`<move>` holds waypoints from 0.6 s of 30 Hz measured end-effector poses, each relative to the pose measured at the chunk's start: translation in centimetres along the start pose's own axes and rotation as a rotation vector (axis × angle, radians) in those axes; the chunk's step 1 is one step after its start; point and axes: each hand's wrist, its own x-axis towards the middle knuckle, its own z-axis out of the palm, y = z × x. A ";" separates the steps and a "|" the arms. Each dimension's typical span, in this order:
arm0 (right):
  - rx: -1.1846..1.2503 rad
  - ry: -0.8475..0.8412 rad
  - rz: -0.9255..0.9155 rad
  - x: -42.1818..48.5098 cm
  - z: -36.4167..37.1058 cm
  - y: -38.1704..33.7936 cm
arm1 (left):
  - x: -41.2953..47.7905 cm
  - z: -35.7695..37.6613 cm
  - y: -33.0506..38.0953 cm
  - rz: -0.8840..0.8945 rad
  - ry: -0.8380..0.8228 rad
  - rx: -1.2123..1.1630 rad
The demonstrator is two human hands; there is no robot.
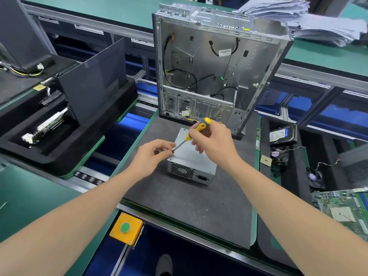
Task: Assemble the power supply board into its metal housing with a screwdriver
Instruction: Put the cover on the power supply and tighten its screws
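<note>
Head view: right hand (pixel 214 142) curled round handle of yellow-black screwdriver (pixel 187 137); left hand (pixel 152 156) fingertips pinched together on its tip, over top-left edge of power supply (pixel 194 159). Supply rests on grey mat (pixel 189 206), before upright chassis (pixel 215 62).

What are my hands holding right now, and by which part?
The right grip holds the screwdriver by its yellow-and-black handle; the left grip pinches its metal shaft near the tip.
</note>
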 end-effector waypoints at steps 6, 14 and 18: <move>-0.091 -0.093 -0.081 0.5 0.3 -0.3 | -0.6 -0.2 0.0 0.032 -0.016 0.068; -0.243 -0.166 -0.170 0.8 1.2 -1.1 | -1.7 -0.9 -0.3 0.103 0.014 0.152; -0.290 -0.180 -0.201 0.9 1.6 -1.2 | -1.8 -0.9 -0.3 0.114 0.021 0.141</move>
